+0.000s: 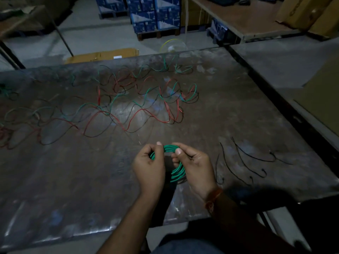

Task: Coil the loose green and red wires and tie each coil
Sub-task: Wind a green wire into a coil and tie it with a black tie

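Head view, coil: one green coil [176, 162] is wound and held just above the counter [229, 110] at about 6 o'clock, between both hands
Left hand: the left hand [149, 167] has its fingers curled, pinching the coil's upper left arc
Right hand: the right hand [195, 167] has thumb and fingers clamped on the coil's upper right arc, the loop running down behind the palm
Done: judging by this, the first green coil is wound; no tie shows on it yet
Left: loose green and red wires [128, 107] sprawl from 9 to 12 o'clock, uncoiled; thin black ties [244, 162] lie at 3 o'clock, apart from the hands
Hard to see: dim light and blur; the wire count, the coil's free end and any tie under the fingers cannot be made out; the far left wires are cut off by the edge
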### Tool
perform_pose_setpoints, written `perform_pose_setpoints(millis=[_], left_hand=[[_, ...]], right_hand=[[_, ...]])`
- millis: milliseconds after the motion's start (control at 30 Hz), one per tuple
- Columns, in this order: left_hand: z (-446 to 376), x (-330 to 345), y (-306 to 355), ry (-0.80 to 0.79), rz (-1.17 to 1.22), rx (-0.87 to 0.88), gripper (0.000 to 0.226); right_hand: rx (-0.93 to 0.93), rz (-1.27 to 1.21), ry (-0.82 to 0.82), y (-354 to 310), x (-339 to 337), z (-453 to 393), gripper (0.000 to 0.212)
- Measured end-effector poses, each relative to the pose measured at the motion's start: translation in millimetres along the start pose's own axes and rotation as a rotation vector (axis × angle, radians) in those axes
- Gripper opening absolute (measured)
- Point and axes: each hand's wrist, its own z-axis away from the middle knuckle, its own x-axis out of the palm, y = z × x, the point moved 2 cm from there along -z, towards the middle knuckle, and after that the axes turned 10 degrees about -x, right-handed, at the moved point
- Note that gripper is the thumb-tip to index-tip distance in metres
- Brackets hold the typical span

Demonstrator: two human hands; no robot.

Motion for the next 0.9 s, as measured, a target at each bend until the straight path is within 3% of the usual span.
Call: perform_pose_setpoints(millis=[133, 300, 400, 500, 633, 767, 900], left_hand=[[0, -3, -10, 0.042, -0.002, -0.062, 0.042], [0, 3, -14, -0.045, 0.018, -0.091, 0.040], [-9, 2, -24, -0.087, -0.015, -0.104, 0.040], [-18, 3, -31, -0.132, -0.049, -0.134, 0.041], [-30, 8, -41, -0.134, -0.122, -0.161, 0.042], [-36, 9, -59, -0.119, -0.161, -0.186, 0.043], [-37, 11, -64, -0.156, -0.138, -0.202, 0.035]], right_hand=[[-0.026, 0.118, -0.151, -2, -9, -4, 0.027], [-0.030, 0.185, -0.061, -1, -11, -8, 0.025], [0.016, 0.236, -0.173, -4, -19, -13, 0.024], [-0.062, 0.469, -0.201, -10, -43, -20, 0.023], [-0.100, 0.967, -0.209, -12, -69, -22, 0.005], [-0.270, 1.311, -0.177, -5, -68, 8, 0.041], [-0.155, 1.399, -0.131, 3, -60, 21, 0.049]])
